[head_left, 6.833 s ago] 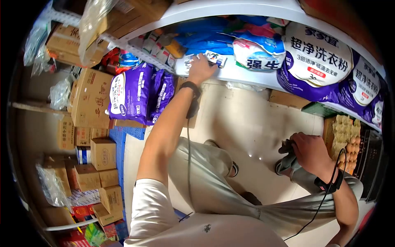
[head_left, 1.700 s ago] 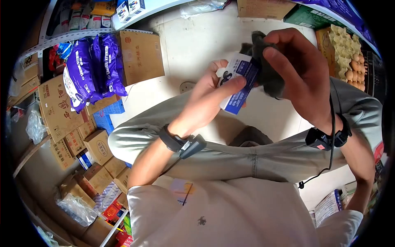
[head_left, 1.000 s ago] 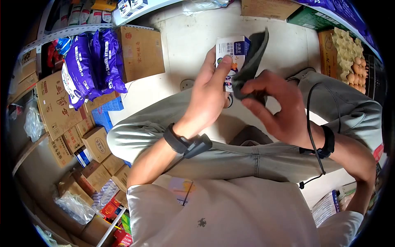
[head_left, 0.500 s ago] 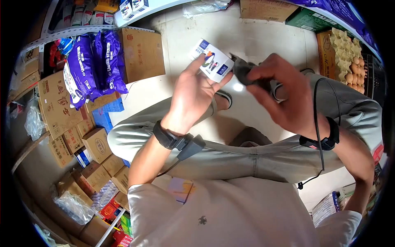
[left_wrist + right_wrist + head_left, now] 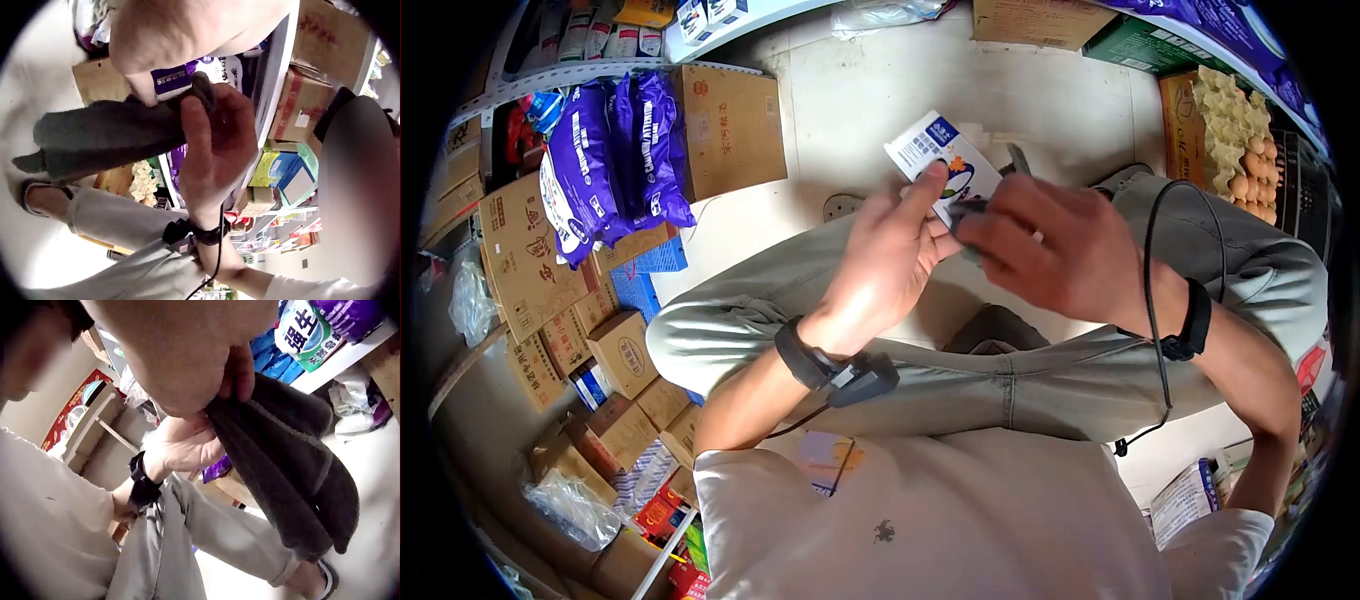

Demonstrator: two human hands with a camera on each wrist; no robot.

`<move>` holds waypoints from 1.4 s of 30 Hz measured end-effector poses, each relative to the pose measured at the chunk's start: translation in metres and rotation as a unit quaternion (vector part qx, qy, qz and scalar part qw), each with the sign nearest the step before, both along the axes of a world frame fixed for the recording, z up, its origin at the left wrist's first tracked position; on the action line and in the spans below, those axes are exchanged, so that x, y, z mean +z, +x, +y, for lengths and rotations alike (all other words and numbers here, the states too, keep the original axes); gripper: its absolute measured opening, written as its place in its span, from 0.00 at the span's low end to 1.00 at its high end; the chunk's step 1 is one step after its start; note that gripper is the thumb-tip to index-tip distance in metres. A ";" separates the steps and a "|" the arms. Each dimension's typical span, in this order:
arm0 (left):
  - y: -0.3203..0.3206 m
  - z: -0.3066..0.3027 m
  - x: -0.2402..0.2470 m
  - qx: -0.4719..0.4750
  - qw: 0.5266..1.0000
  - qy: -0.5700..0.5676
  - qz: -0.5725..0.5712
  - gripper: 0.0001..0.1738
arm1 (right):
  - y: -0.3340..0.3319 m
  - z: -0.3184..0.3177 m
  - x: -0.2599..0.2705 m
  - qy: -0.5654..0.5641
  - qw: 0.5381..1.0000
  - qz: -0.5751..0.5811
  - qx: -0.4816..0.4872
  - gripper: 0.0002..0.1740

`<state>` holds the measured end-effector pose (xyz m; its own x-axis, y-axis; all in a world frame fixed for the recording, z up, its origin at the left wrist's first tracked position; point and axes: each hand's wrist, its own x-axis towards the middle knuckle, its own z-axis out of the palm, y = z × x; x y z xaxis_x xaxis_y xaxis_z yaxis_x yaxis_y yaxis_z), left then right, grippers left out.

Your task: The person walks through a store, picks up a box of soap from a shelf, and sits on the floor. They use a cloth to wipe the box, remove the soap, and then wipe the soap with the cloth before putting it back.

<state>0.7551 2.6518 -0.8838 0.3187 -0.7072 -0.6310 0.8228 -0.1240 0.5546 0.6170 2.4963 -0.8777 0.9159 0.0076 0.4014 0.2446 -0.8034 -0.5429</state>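
My left hand [image 5: 878, 255] holds a small white-and-blue soap box [image 5: 928, 148] above my lap, its thumb across the printed face. My right hand [image 5: 1060, 245] pinches a dark grey cloth [image 5: 1016, 158] against the lower right end of the box. In the right wrist view the cloth [image 5: 281, 469] hangs down in folds from the fingers, with a pale seam line showing. The left wrist view has the same cloth [image 5: 106, 140] stretching sideways from the right hand's thumb and fingers [image 5: 199, 128]. Part of the box is covered by the right hand.
Purple detergent bags [image 5: 615, 160] stand by a brown carton [image 5: 732, 130] at the left. More soap boxes [image 5: 710, 15] sit on the white shelf [image 5: 775, 22]. Egg trays [image 5: 1225, 125] are at the right. A cable [image 5: 1152, 300] loops from the right wrist.
My left hand, earlier at the shelf, now has the soap box over my lap. Over the last second the box has been turned about while the right hand moved the cloth over it.
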 end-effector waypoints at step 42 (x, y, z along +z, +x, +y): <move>-0.008 -0.003 0.028 0.005 0.920 -0.103 -0.377 0.29 | 0.015 -0.072 0.019 0.597 0.791 0.079 -0.106 0.12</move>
<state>0.7470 2.6489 -0.8557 0.6184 -0.7818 -0.0800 0.1949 0.0539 0.9793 0.6316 2.4238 -0.8588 0.8851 -0.4511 -0.1141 0.0258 0.2924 -0.9559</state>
